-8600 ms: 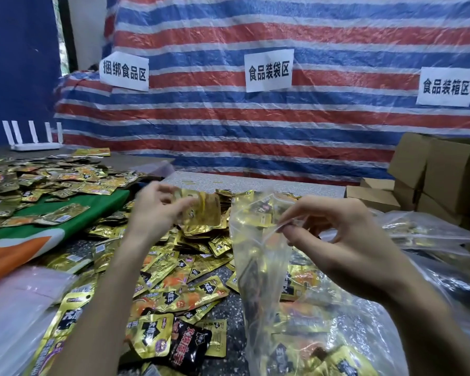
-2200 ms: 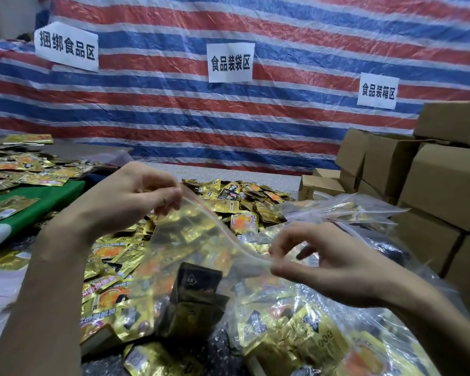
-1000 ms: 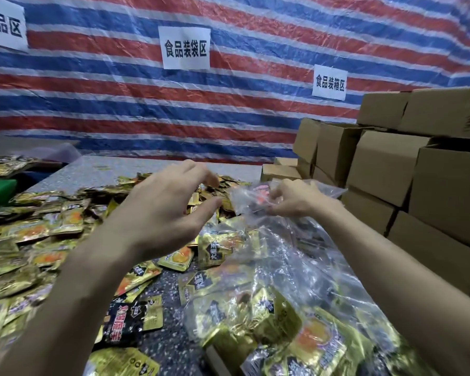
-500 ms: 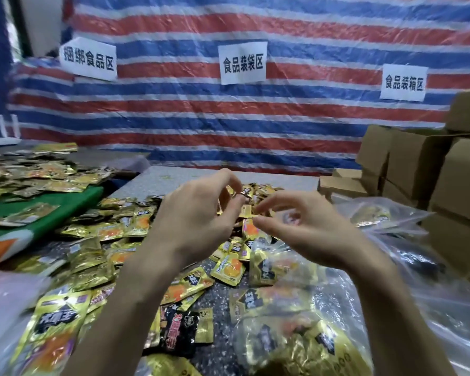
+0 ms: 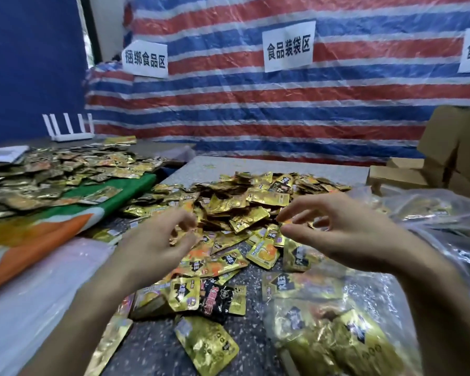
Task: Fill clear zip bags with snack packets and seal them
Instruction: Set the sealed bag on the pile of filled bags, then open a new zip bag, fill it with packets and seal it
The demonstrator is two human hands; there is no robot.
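A big heap of gold snack packets (image 5: pixel 244 210) covers the middle of the speckled table (image 5: pixel 255 169). My left hand (image 5: pixel 155 240) hovers over the heap's left side, fingers loosely curled and holding nothing. My right hand (image 5: pixel 345 234) hovers above the heap's right side, fingers spread and bent, with nothing in them. A filled clear zip bag (image 5: pixel 329 332) lies at the lower right under my right forearm, beside more filled clear bags (image 5: pixel 423 213) at the right.
A second spread of packets (image 5: pixel 52 172) lies on a green and orange cloth (image 5: pixel 65 221) at left. A stack of flat clear bags (image 5: pixel 27 294) sits at the near left. Cardboard boxes (image 5: pixel 456 156) stand at right. A white router (image 5: pixel 68 128) is at the back left.
Both hands have let go of the filled bag, which now lies at the lower right. The hands have moved apart over the packet heap, and the view has turned left.
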